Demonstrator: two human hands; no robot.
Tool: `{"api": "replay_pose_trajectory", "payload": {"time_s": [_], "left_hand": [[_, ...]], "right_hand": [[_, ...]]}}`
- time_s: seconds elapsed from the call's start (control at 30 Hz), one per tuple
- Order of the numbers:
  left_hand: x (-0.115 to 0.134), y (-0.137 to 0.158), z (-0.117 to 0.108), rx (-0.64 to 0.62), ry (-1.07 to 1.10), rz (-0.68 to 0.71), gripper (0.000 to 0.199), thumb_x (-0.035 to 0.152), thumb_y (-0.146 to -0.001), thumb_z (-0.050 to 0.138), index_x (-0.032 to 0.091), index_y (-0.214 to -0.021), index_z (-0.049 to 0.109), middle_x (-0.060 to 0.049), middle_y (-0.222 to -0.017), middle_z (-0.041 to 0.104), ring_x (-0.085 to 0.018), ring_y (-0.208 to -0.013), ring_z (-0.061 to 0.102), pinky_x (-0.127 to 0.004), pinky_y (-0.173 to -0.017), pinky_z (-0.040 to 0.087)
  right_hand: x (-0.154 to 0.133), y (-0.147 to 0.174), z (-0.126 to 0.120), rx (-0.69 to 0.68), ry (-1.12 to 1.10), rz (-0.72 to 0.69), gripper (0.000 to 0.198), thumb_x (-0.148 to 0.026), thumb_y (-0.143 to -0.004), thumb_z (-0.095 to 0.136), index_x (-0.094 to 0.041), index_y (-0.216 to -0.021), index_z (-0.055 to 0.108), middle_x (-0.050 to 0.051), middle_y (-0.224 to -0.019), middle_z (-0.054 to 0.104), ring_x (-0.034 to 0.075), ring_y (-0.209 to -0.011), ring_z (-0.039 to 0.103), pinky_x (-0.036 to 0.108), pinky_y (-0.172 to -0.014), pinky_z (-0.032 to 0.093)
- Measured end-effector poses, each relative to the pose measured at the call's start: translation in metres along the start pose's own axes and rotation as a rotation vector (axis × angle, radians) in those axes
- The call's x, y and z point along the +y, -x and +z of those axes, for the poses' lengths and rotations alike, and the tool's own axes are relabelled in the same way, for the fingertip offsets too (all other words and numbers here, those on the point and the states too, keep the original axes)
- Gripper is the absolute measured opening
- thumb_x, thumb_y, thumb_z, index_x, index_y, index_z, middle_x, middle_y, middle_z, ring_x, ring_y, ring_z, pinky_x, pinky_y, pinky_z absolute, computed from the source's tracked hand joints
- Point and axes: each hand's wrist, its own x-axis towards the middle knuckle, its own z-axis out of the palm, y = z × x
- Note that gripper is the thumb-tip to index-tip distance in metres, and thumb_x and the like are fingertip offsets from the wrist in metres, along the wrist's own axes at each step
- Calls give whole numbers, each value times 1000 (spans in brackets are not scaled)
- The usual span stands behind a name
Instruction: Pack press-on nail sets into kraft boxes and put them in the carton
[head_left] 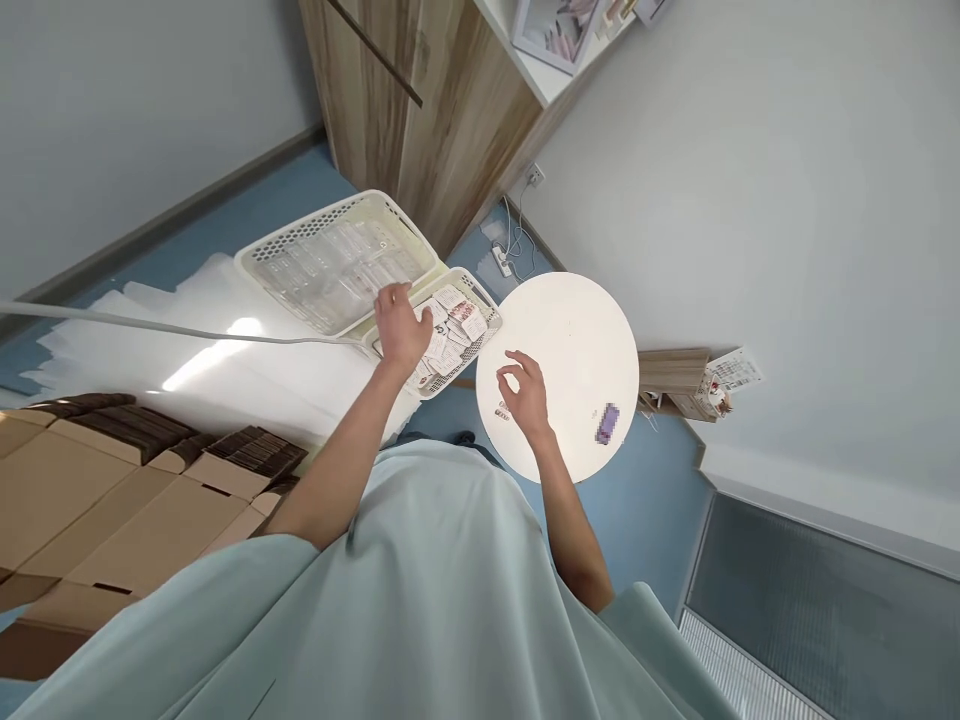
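My left hand [403,328] hovers over the inner edges of two pale plastic baskets, its thumb apart from its bent fingers and nothing visible in it. Below it, the smaller basket [491,303] holds a heap of white printed cards [454,325]. Clear flat packs [330,262] fill the larger basket [251,258]. Over the round white table [570,330] is my right hand [527,400], thumb and index finger curled together in a pinch; what sits between the tips is too small to make out. Small brownish pieces [502,411] lie on the table just beside it.
A blurred purple object [607,424] lies at the table's right side. Flattened cardboard boxes [127,490] and white plastic sheeting [172,340] are at left. A wooden cabinet [435,120] stands behind the baskets. A power strip [502,261] with cables lies on the floor.
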Motion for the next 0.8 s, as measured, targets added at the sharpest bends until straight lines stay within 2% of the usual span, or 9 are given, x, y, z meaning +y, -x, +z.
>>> {"api": "replay_pose_trajectory", "payload": {"time_s": [0.17, 0.27, 0.37, 0.6, 0.8], "left_hand": [[-16, -50, -16, 56, -134, -104, 61, 17, -92, 70, 6, -149, 51, -31, -165, 43, -45, -156, 36, -65, -126, 30], [-28, -69, -21, 40, -211, -175, 54, 21, -91, 71, 8, -142, 57, -31, -161, 47, -46, -153, 40, -65, -123, 32], [-36, -81, -23, 13, -244, -178, 46, 30, -89, 74, 13, -130, 64, -28, -156, 53, -48, -150, 42, -67, -121, 32], [-39, -85, -30, -75, -299, -178, 51, 45, -88, 75, 12, -125, 64, -30, -148, 56, -51, -149, 40, -71, -120, 30], [-39, -76, -40, -117, -275, -139, 56, 44, -89, 76, 11, -131, 60, -30, -153, 54, -51, -150, 37, -71, -122, 25]], "right_hand": [[-17, -11, -1, -43, -8, 29, 18, -26, -106, 57, -27, -102, 74, 10, -148, 68, 28, -149, 54, 57, -126, 46], [-22, -11, 1, -44, -7, 30, 18, -26, -106, 57, -27, -102, 75, 11, -147, 68, 28, -147, 55, 56, -126, 47], [-23, -9, 4, -39, 16, 14, 18, -25, -105, 57, -27, -102, 75, 10, -142, 71, 27, -143, 59, 53, -123, 50], [-25, -6, 9, -38, 45, 44, 18, -25, -105, 58, -27, -100, 75, 10, -138, 73, 27, -138, 62, 51, -119, 54], [-29, -2, 13, -41, 16, 78, 17, -25, -105, 59, -27, -101, 76, 9, -138, 73, 27, -139, 62, 52, -120, 54]]}}
